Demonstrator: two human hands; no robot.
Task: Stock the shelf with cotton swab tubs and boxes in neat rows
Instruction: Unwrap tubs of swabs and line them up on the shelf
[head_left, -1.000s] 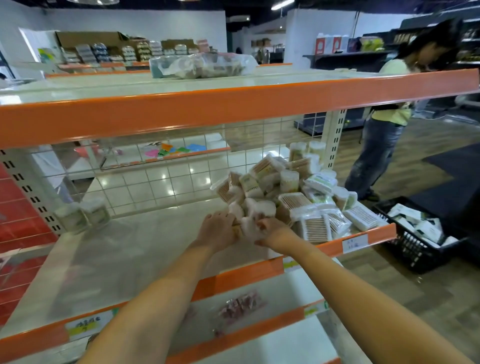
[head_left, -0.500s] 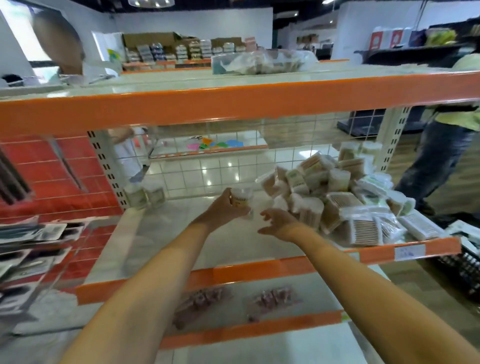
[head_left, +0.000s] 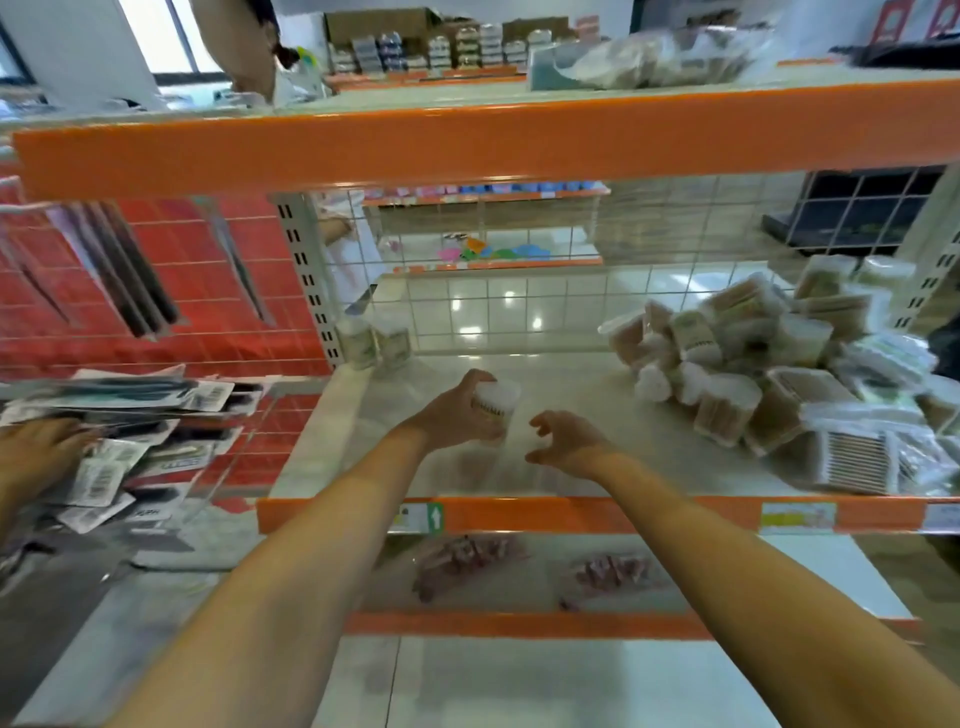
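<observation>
My left hand (head_left: 453, 413) grips a round clear cotton swab tub (head_left: 497, 405) above the middle of the white shelf (head_left: 571, 374). Just to its right, my right hand (head_left: 569, 439) hovers with fingers spread and loosely curled, holding nothing. Two small tubs (head_left: 373, 340) stand upright in the shelf's back left corner beside the upright post. A jumbled pile of swab tubs and flat boxes (head_left: 779, 369) fills the right part of the shelf.
An orange-edged upper shelf (head_left: 467, 140) hangs overhead with bagged goods on it. Wire mesh backs the shelf. At left, packaged items (head_left: 130, 447) lie on a neighbouring red-backed rack, with another person's hand (head_left: 36, 452) on them. The lower shelf holds small packets (head_left: 467, 558).
My left hand lifted a tub out of the pile and carried it leftward across the shelf. My right hand left the pile and followed. The view swung left.
</observation>
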